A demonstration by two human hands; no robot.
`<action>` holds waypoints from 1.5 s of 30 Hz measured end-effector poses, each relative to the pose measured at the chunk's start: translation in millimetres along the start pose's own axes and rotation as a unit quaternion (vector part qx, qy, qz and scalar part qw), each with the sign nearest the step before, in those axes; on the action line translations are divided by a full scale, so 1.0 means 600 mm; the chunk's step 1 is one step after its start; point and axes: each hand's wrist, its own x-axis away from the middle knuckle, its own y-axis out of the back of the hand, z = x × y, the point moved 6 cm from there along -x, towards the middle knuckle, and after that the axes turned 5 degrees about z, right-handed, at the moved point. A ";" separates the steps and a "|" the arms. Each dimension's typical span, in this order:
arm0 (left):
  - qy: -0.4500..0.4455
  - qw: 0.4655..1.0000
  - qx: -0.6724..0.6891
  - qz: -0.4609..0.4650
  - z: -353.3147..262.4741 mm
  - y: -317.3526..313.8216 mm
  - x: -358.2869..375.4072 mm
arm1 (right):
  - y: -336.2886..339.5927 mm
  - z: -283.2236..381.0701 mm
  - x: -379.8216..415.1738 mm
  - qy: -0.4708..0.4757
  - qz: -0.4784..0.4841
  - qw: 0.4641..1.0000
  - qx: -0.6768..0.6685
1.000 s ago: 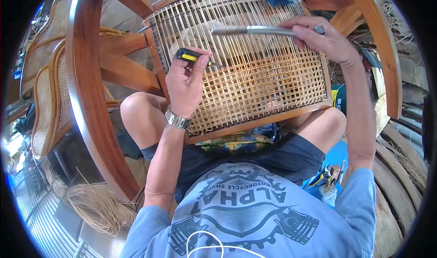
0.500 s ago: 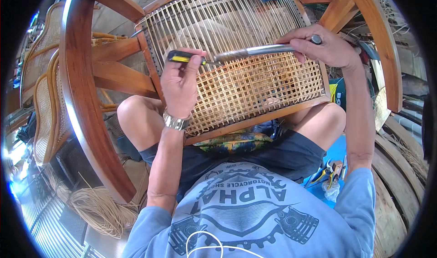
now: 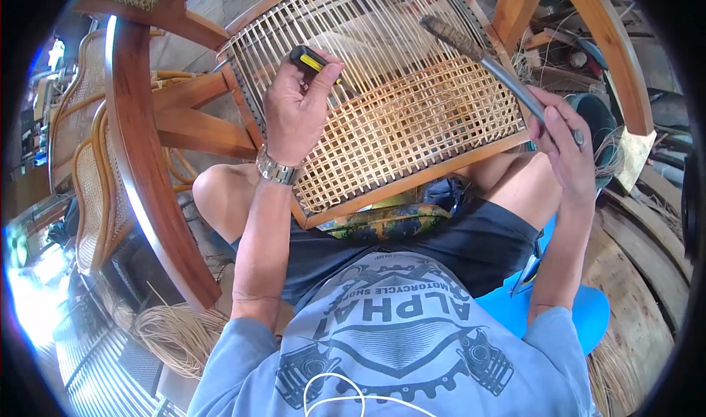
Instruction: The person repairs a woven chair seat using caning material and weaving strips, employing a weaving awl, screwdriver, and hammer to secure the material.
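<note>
A wooden chair frame with a part-woven cane panel (image 3: 412,123) lies across my lap; its near part is a tight grid, its far part has only parallel strands. My left hand (image 3: 298,112) is closed round a black and yellow screwdriver (image 3: 307,59), its thin shaft angled down to the edge of the woven grid. Over the panel's right side, my right hand (image 3: 562,137) grips the end of a metal rod tool (image 3: 507,79). The rod's rough, brownish head points up and left, above the strands and apart from the screwdriver.
Curved wooden chair legs stand at left (image 3: 140,159) and right (image 3: 610,49). A bundle of cane strands (image 3: 176,332) lies at lower left. Rattan chairs (image 3: 92,189) are at far left. A dark green bucket (image 3: 592,119) and a blue object (image 3: 588,314) are at right.
My right hand has moved down and right, swinging the rod's head up and away from the screwdriver. The screwdriver's handle has tilted more upright in my left hand. The camera view has shifted slightly.
</note>
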 end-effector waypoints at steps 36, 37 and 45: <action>-0.037 0.992 -0.118 -0.032 -0.029 0.004 -0.003 | -0.136 -0.104 0.039 -0.042 -0.035 0.993 -0.107; -0.052 0.996 -0.064 -0.041 -0.021 0.004 -0.002 | -0.126 -0.099 0.046 -0.045 -0.046 0.989 -0.131; -0.066 0.985 -0.161 -0.014 -0.014 -0.025 -0.005 | -0.133 -0.091 0.064 -0.026 -0.051 0.983 -0.175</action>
